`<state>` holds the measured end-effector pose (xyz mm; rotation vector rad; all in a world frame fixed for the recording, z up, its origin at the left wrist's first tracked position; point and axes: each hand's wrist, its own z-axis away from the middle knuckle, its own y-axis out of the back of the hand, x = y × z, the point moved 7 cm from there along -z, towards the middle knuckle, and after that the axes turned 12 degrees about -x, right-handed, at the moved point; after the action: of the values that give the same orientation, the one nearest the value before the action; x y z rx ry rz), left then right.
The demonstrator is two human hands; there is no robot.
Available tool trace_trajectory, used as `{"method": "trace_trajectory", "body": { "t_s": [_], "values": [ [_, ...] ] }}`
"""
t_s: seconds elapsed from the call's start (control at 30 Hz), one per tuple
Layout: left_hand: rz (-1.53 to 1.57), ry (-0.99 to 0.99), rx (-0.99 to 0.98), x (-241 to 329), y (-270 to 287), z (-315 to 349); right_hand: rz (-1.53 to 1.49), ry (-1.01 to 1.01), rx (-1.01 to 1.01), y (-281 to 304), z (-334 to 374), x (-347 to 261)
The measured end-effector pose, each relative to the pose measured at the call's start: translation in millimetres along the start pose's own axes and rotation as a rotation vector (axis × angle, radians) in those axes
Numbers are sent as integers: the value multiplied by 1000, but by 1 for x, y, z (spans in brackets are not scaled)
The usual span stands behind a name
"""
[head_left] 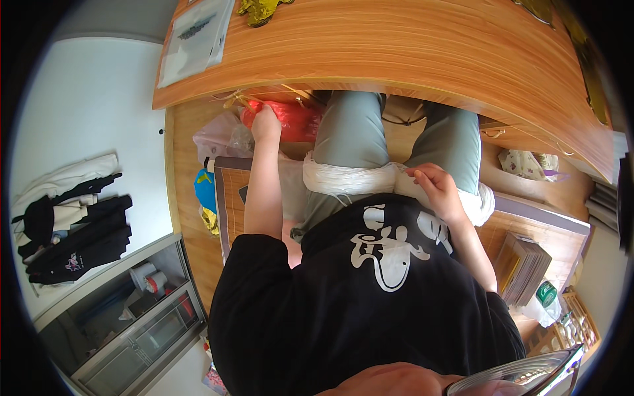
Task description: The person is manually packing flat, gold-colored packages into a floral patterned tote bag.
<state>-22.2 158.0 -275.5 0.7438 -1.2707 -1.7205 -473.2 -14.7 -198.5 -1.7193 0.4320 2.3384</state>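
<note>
A thick skein of white string [350, 179] lies across my thighs, and its bunched end shows by my right hip. My right hand [437, 188] is over the skein, thumb and fingertips pinched together; anything between them is too thin to make out. My left hand [265, 122] reaches forward to the desk's front edge, beside a red plastic bag [294, 120]. Its fingers look curled in, but their tips are hidden, so what they hold cannot be seen. Just beyond that hand, a straw-coloured knotted tie [236, 99] hangs near a drawer handle.
The wooden desk [396, 46] spans the front, bearing a clear plastic sleeve [196, 43] and gold foil [261, 10]. A pale plastic bag [221, 135] sits at left. On the right are a stack of cards or booklets [525, 269], a green roll [547, 294] and a flowered bag [528, 164].
</note>
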Motion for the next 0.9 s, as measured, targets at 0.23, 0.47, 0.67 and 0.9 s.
{"method": "trace_trajectory", "body": {
  "t_s": [0.23,0.47,0.67,0.9],
  "values": [
    [-17,-120,-143,10,7,-3,25,9,30,20,0,8],
    [-92,-288,-124,-7,-10,-6,-47,-112,603,133,39,59],
    [-227,-265,-110,-17,9,8,512,-936,710,283,95,156],
    [35,-416,-232,29,2,5,153,-1040,1221,441,198,311]
  ]
}}
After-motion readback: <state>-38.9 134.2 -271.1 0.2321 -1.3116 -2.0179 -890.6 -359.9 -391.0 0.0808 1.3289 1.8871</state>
